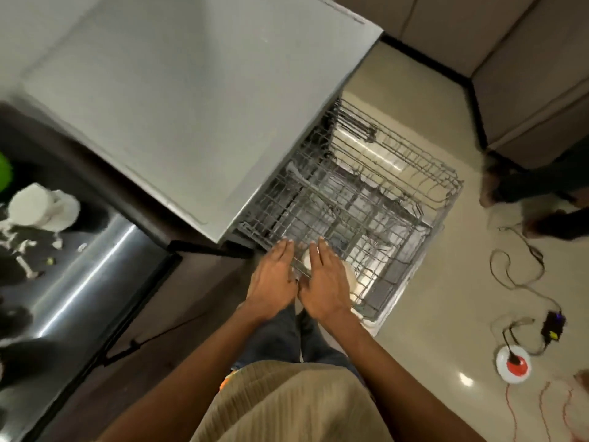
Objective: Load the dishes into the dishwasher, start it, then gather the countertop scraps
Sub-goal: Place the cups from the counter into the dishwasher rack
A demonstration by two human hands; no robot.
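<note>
The grey dishwasher (191, 106) stands open with its wire rack (366, 202) pulled out over the floor. My left hand (274, 275) and my right hand (325, 282) lie side by side, fingers stretched flat, on the rack's near corner. Neither hand grips anything. A white cup (306, 261) shows between the two hands inside the rack. A pale bowl or plate (350, 279) sits just right of my right hand, partly hidden by it. White dishes (41, 205) and small pale scraps (22, 250) lie in the steel sink (95, 266) at the left.
A dark countertop edge (153, 224) runs between sink and dishwasher. On the tiled floor at the right lie cables (516, 266), a black adapter (554, 325) and a white-and-red round socket (513, 365). Another person's feet (510, 189) stand beside beige cabinets (526, 90).
</note>
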